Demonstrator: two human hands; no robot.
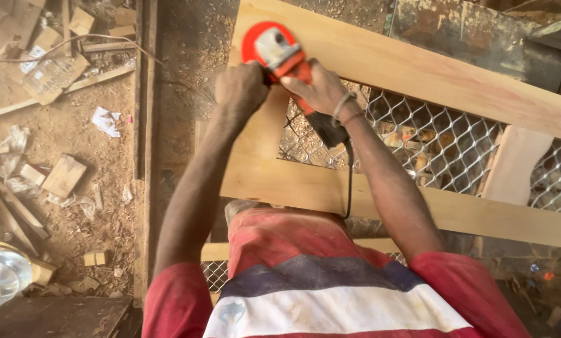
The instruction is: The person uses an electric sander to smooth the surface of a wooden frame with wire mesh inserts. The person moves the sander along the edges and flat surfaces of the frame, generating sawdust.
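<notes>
Both hands grip an orange-red power sander pressed on the corner of a pale wooden frame. My left hand wraps the tool's side handle. My right hand, with bands at the wrist, holds the tool's dark body; its black cord hangs down over the lower rail. Diamond wire mesh fills the frame's openings. My red, blue and white striped shirt fills the bottom of the view.
To the left lies a dusty floor with wood offcuts, scraps of paper and sawdust. A long timber strip runs beside the frame. A shiny metal bowl sits at the lower left. Dark metal machinery stands at the upper right.
</notes>
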